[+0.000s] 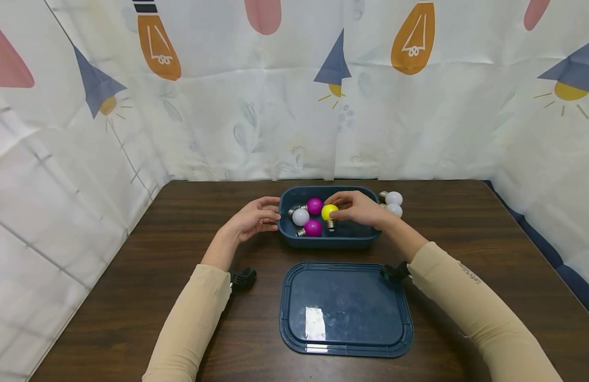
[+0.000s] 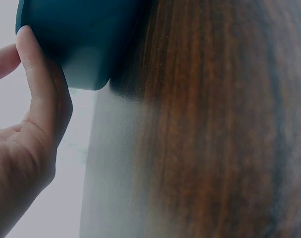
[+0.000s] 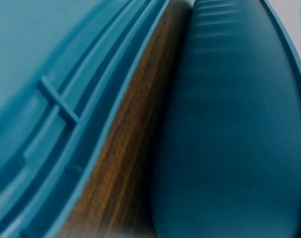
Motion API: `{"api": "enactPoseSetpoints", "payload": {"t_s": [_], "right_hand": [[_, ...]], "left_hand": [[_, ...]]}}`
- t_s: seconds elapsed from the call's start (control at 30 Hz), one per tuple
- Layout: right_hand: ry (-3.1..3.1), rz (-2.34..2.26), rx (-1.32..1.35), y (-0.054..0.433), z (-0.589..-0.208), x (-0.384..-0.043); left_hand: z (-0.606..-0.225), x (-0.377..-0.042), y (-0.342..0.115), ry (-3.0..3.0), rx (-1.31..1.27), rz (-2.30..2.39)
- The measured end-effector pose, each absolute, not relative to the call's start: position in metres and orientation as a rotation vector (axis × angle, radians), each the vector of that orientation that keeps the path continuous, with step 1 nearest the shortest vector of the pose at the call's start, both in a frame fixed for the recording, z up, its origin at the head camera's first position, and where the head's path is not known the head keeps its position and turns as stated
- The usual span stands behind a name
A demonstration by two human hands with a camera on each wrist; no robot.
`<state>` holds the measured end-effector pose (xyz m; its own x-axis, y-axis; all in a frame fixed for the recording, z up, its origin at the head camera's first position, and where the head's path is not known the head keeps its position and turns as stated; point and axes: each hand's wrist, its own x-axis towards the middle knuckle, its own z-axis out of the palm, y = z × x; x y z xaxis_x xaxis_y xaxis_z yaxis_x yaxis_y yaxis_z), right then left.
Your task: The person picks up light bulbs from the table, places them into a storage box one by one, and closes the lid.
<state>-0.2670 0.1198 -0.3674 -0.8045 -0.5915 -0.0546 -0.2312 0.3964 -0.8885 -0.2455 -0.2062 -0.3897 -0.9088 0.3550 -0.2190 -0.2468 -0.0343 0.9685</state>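
Observation:
A dark blue rectangular box (image 1: 330, 242) holds several small light bulbs. In it lie a white bulb (image 1: 300, 216), a magenta bulb (image 1: 315, 206) and another magenta bulb (image 1: 313, 228). My right hand (image 1: 361, 208) reaches over the box's right side and pinches a yellow bulb (image 1: 329, 211), its metal screw base pointing toward me. At the box's left end, my left hand (image 1: 253, 218) touches the wall with extended fingers. The left wrist view shows a fingertip (image 2: 25, 35) against the box's edge (image 2: 86, 74). The right hand is out of frame in the right wrist view.
White bulbs (image 1: 394, 198) lie on the wooden table (image 1: 179, 244) just right of the box. A dark blue lid (image 1: 346, 307) lies flat in front of it, under the right forearm's wrist camera (image 1: 394, 272). A printed curtain (image 1: 275, 106) hangs behind the table.

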Motion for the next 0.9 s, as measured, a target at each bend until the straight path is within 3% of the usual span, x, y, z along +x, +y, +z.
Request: {"api": "enactPoseSetpoints", "payload": {"t_s": [0.9], "right_hand": [[2.41,-1.237,-0.701,0.1145,-0.375,-0.2673]], "left_hand": [[-0.3861,-0.2428,-0.2043,1.847,0.104,1.993]]}}
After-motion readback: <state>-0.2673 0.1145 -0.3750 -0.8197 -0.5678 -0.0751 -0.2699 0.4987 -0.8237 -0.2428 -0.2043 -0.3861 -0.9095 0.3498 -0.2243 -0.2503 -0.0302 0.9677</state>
